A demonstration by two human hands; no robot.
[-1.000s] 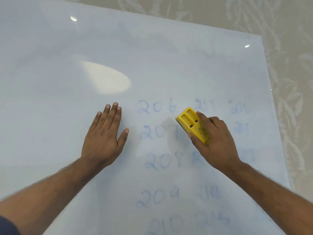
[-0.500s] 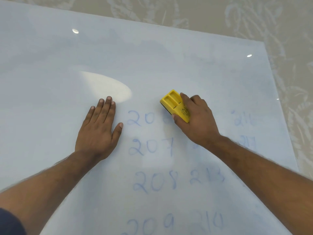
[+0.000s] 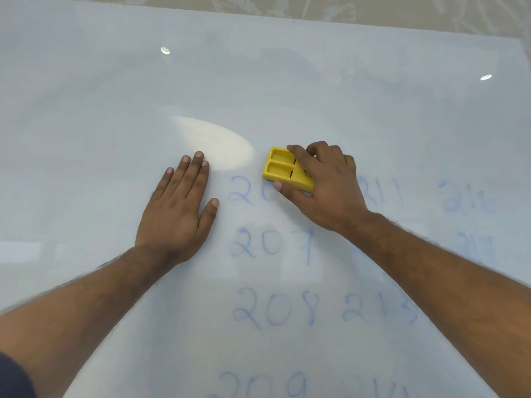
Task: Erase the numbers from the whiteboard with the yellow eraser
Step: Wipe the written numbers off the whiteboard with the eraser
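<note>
A large whiteboard [image 3: 115,96] fills the view. Faint blue numbers are written on it: a partly wiped 206 [image 3: 242,192] at the top of the left column, then 207 [image 3: 271,245], 208 [image 3: 275,308] and 209 [image 3: 261,386] below it. Fainter numbers 211 [image 3: 382,195], 213 [image 3: 379,310] and 216 [image 3: 465,201] lie to the right. My right hand [image 3: 330,188] is shut on the yellow eraser [image 3: 283,169] and presses it on the last digits of 206. My left hand [image 3: 181,208] lies flat on the board, fingers together, left of the numbers.
A beige patterned surface [image 3: 373,10] shows beyond the board's far edge and its right edge. A bright oval light reflection [image 3: 218,145] sits on the board just above my left hand.
My right hand has slid the eraser left along the top row, from beside 211 onto 206, and the last digits of 206 are wiped. My left hand has stayed flat on the board.
</note>
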